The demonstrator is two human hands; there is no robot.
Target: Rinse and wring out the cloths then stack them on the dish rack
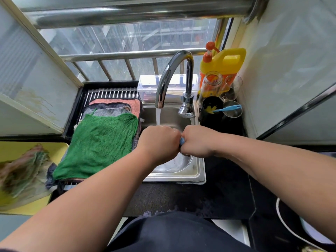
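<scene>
Over the steel sink (198, 171), my left hand (158, 140) and my right hand (196, 140) sit fist to fist, both gripping a blue cloth (182, 141). Only a small strip of it shows between them. Water runs from the curved tap (171, 75) just behind my left hand. On the dish rack (109, 92) to the left lies a stack of cloths: a green cloth (98, 146) on top, grey ones beneath, and an orange cloth (116, 102) at the back.
A yellow tray (11, 151) at far left holds a crumpled pile of cloths (21, 175). Behind the sink stand a clear plastic box (147, 84), a yellow detergent jug (225, 64), a glass jar (212, 82) and glasses (232, 110). Dark wet counter (218, 193) surrounds the sink.
</scene>
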